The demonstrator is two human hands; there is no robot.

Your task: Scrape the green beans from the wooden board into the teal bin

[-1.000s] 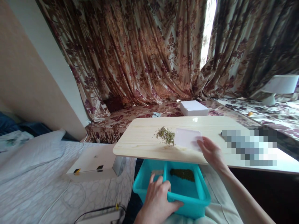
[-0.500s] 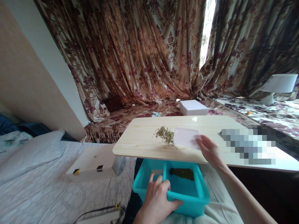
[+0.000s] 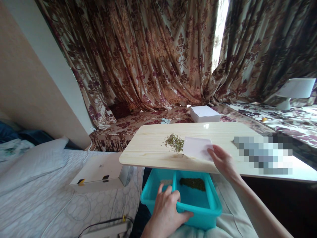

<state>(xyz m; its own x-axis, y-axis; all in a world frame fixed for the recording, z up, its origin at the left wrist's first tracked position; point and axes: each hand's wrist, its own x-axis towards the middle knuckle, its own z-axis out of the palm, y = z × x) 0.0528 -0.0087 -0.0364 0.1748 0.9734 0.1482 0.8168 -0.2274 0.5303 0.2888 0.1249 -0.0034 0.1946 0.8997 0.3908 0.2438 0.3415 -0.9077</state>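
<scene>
My right hand (image 3: 223, 160) grips the right edge of a thin translucent white plastic sheet (image 3: 197, 148) over the wooden table (image 3: 146, 142). The sheet's left edge meets a scattered pile of small green-brown beans or seeds (image 3: 174, 142). Below the table's front edge, on my lap, rests a turquoise divided bin (image 3: 199, 213). My left hand (image 3: 167, 208) clasps its near rim, fingers over the inside and thumb along the outer wall. A heap of the same green grains (image 3: 193, 184) lies in the bin's right compartment. Something pale (image 3: 166, 182) shows in the left compartment.
A white box (image 3: 205, 114) stands behind the table. On the table's right lies a blurred-out object (image 3: 262, 153). Another white box (image 3: 99, 170) sits on the bed at left, near cables and a power strip (image 3: 109, 230). A white lamp (image 3: 297, 91) is at far right.
The sheet in my right hand has tilted slightly and shifted a little toward me and to the left. My left hand and the bin have stayed in place.
</scene>
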